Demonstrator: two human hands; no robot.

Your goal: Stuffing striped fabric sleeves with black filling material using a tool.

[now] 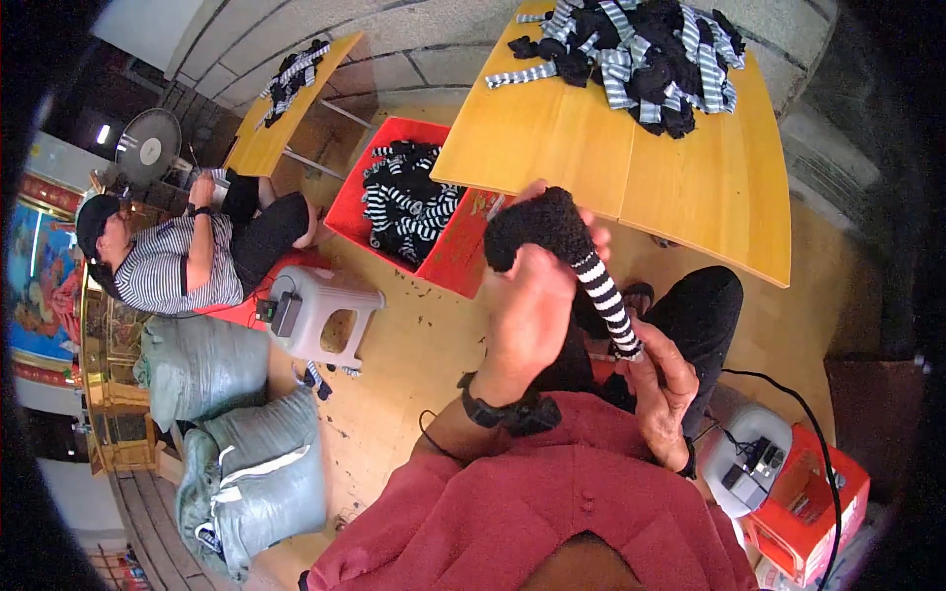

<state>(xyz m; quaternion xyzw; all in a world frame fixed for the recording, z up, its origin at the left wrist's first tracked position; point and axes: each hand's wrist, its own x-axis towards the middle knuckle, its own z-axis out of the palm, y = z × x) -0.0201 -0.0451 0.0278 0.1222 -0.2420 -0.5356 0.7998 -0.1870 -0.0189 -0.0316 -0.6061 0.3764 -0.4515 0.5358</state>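
A black knitted sock (537, 227) with a black-and-white striped leg stretches between my hands, in front of the near edge of the wooden table. My left hand (532, 310), slightly blurred, grips the plain black part, with fingertips showing behind it. At the other end, my right hand (665, 389) pinches the striped leg's end between thumb and fingers. Beyond my hands, a pile of similar black and grey-striped knitted pieces (641, 59) lies on the table.
The wooden table (709, 197) stands ahead, with a red bin (448, 261) of striped knits left of it. A seated person (187, 256) works farther left, near a grey stool (325, 305) and stuffed sacks (261, 483). At right are a red crate (813, 502) and black cable (828, 453).
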